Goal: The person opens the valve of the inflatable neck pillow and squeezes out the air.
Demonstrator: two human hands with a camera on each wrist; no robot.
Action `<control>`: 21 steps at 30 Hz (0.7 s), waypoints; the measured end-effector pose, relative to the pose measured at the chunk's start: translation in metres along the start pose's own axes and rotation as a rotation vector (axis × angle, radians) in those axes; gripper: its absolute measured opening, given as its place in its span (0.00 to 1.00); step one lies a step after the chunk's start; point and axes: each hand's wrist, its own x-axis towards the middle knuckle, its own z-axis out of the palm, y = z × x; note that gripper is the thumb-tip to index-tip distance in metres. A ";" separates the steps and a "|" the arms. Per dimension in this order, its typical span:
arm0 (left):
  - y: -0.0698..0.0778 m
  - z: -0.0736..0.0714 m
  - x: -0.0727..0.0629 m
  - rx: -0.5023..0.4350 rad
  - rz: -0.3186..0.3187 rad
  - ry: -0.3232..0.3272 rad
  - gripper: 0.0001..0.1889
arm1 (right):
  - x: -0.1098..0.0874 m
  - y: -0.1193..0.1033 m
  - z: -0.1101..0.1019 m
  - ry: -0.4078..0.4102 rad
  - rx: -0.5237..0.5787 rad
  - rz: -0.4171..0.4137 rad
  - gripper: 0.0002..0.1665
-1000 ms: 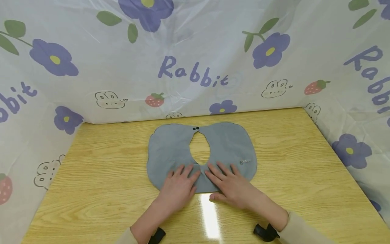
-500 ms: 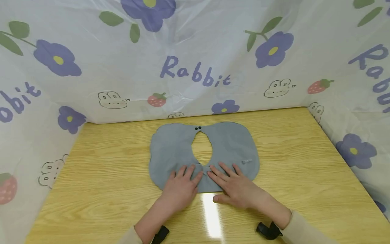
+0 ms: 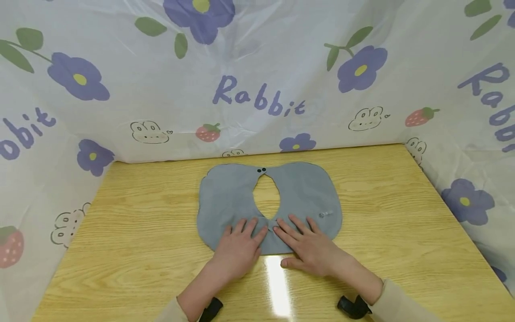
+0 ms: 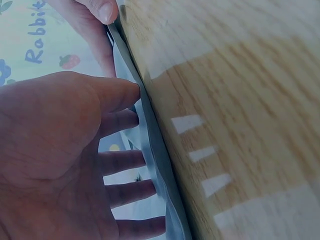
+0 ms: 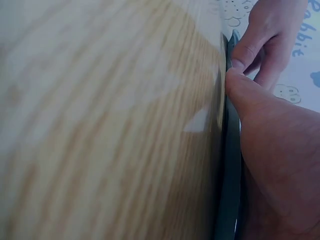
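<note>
A deflated grey inflatable neck pillow [image 3: 225,192] lies flat on the table, an oval hole in its middle. Two black snaps [image 3: 261,170] join its ends on the far side, and a small clear valve [image 3: 326,214] shows at its right. My left hand [image 3: 237,250] rests on the near part, left of centre, fingers spread. Close beside it, my right hand [image 3: 311,250] lies on the pillow with fingers extended and the thumb off the near edge. In the left wrist view, the fingertips of the left hand [image 4: 55,135] touch the thin grey cloth [image 4: 155,145].
The wood-grain table [image 3: 141,223] extends to both sides of the pillow. A white printed cloth [image 3: 257,58] stands behind it and along the left and right sides. Black straps [image 3: 354,307] are at both wrists. A bright reflection lies on the table in front.
The whole head view has shifted slightly to the right and settled. Both hands keep their places on the pillow, which stays flat.
</note>
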 end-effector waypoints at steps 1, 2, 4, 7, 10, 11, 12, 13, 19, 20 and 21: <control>0.000 0.000 0.000 -0.002 -0.001 -0.002 0.25 | 0.000 0.000 0.000 0.001 0.001 0.000 0.47; 0.000 0.000 0.000 -0.002 0.000 -0.005 0.25 | 0.000 0.001 0.000 0.000 0.002 -0.002 0.47; 0.000 0.000 0.001 -0.003 0.000 -0.010 0.25 | 0.000 0.001 -0.001 -0.012 0.020 -0.002 0.47; -0.001 -0.001 0.002 -0.019 0.002 -0.027 0.25 | -0.001 0.004 -0.008 -0.034 0.052 -0.011 0.46; -0.003 -0.004 0.004 -0.072 -0.005 -0.066 0.25 | 0.000 0.006 -0.019 -0.064 0.088 -0.019 0.44; -0.004 -0.006 0.005 -0.093 -0.009 -0.081 0.25 | 0.000 0.007 -0.022 -0.072 0.097 -0.025 0.44; -0.005 -0.007 0.006 -0.112 -0.012 -0.094 0.25 | 0.000 0.008 -0.025 -0.079 0.107 -0.030 0.43; -0.006 -0.009 0.007 -0.134 -0.017 -0.107 0.25 | 0.000 0.009 -0.028 -0.087 0.111 -0.034 0.43; -0.019 -0.021 0.013 -0.273 -0.004 -0.124 0.24 | 0.001 0.014 -0.036 -0.069 0.142 -0.046 0.39; -0.022 -0.022 0.014 -0.313 0.010 -0.115 0.23 | 0.000 0.016 -0.036 -0.055 0.153 -0.044 0.38; -0.026 -0.022 0.015 -0.361 0.024 -0.102 0.23 | -0.001 0.017 -0.037 -0.039 0.169 -0.040 0.38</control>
